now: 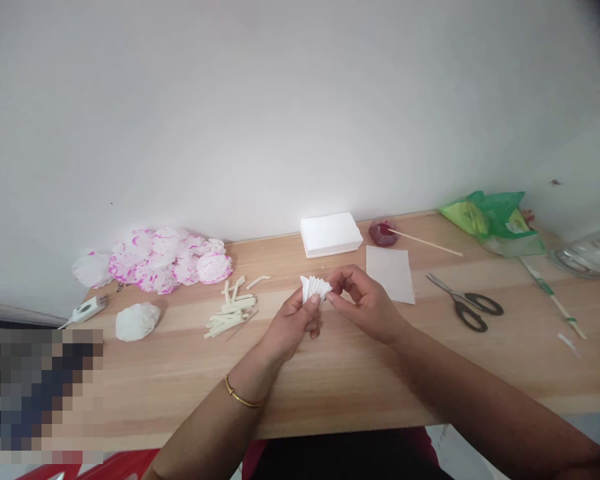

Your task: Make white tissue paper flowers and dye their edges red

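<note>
Head view | white pleated paper fan (315,289) | pinched by both hands

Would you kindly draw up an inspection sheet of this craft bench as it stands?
Surface: wooden table against a white wall.
Job's things: pleated white paper, pinched by left hand and right hand.
Clutter: paper stack, loose sheet, scissors, cut strips, pink-edged paper flowers, dye dish with stick, green bag.
Fingers: both sets closed on the paper.
Cables: nothing seen.
Surroundings: a blurred patch at lower left.
</note>
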The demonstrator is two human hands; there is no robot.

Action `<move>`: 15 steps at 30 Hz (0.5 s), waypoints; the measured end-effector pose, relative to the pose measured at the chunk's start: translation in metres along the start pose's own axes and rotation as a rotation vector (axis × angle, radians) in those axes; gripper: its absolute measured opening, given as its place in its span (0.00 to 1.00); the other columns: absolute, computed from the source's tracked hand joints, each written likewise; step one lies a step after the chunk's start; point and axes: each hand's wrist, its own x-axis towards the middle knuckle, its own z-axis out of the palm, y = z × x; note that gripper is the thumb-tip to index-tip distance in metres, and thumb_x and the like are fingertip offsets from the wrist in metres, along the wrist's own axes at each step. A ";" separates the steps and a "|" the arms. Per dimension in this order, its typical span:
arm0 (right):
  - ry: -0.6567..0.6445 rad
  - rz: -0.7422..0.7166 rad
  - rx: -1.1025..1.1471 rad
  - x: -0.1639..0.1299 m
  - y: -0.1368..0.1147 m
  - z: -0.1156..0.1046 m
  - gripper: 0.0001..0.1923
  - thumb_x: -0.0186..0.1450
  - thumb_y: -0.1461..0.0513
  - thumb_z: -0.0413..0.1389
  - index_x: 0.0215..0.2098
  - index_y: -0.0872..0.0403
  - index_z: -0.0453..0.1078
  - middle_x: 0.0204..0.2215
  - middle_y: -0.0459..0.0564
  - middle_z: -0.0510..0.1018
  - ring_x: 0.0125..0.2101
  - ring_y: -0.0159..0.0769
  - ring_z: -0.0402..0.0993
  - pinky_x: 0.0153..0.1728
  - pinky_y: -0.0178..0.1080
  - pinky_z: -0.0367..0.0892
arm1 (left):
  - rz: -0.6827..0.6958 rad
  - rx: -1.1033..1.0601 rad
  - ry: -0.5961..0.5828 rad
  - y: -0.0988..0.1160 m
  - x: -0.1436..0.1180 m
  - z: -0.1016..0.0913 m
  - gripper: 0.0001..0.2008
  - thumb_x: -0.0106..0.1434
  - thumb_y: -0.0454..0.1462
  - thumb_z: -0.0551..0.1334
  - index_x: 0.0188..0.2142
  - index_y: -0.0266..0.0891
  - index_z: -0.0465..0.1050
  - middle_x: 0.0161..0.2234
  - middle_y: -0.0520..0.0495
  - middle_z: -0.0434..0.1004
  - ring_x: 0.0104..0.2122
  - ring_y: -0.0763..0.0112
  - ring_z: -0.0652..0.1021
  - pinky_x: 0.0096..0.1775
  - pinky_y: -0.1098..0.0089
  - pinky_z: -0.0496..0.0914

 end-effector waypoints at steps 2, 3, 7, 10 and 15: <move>-0.006 -0.005 0.002 0.000 0.000 0.000 0.05 0.61 0.64 0.55 0.35 0.52 0.63 0.31 0.46 0.67 0.33 0.32 0.65 0.37 0.37 0.64 | 0.003 0.002 -0.007 0.000 0.000 0.000 0.16 0.60 0.48 0.60 0.38 0.37 0.64 0.19 0.60 0.51 0.17 0.82 0.55 0.20 0.77 0.59; -0.008 -0.004 0.005 0.000 0.000 0.000 0.05 0.61 0.64 0.55 0.36 0.52 0.63 0.31 0.46 0.66 0.33 0.32 0.65 0.37 0.37 0.64 | 0.004 0.002 -0.012 -0.001 0.001 -0.001 0.16 0.60 0.48 0.59 0.38 0.37 0.63 0.19 0.61 0.50 0.17 0.82 0.55 0.20 0.77 0.59; -0.014 -0.006 0.005 0.000 0.002 -0.001 0.06 0.61 0.65 0.55 0.36 0.51 0.63 0.31 0.45 0.66 0.33 0.32 0.64 0.37 0.37 0.64 | 0.009 0.031 -0.030 -0.003 0.001 -0.002 0.16 0.61 0.48 0.58 0.39 0.37 0.63 0.19 0.61 0.50 0.17 0.82 0.55 0.21 0.76 0.60; -0.020 -0.003 -0.014 0.000 0.002 -0.002 0.05 0.62 0.65 0.54 0.36 0.51 0.63 0.31 0.45 0.67 0.33 0.32 0.64 0.37 0.37 0.63 | 0.015 0.093 -0.055 -0.006 0.000 -0.004 0.16 0.62 0.48 0.57 0.40 0.38 0.63 0.19 0.60 0.51 0.17 0.81 0.57 0.21 0.76 0.59; -0.020 -0.036 -0.112 0.000 0.001 -0.003 0.05 0.62 0.65 0.54 0.35 0.52 0.63 0.31 0.45 0.68 0.32 0.32 0.65 0.36 0.37 0.64 | 0.053 0.366 -0.051 -0.004 -0.002 -0.003 0.19 0.63 0.50 0.55 0.44 0.37 0.64 0.20 0.58 0.56 0.17 0.81 0.60 0.21 0.76 0.57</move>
